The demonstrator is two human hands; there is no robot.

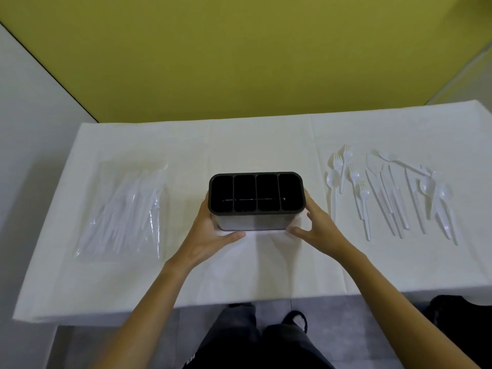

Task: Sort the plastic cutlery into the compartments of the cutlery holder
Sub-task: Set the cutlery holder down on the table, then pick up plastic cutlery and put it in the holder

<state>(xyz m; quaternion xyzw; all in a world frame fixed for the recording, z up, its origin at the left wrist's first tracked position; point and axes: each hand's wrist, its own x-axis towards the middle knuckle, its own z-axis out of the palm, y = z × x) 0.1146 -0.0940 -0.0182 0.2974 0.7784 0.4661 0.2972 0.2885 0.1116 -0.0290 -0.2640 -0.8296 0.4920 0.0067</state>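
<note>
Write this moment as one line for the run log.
hands: both on holder | compartments: four, empty | cutlery: loose, right | bag: left

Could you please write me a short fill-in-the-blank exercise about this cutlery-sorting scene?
1. The black cutlery holder has ____ compartments.
2. Both the left hand and the right hand grip the ____.
3. The loose white cutlery lies to the holder's ____.
4. The clear plastic bag lies to its ____.

Answers: four; holder; right; left
</note>
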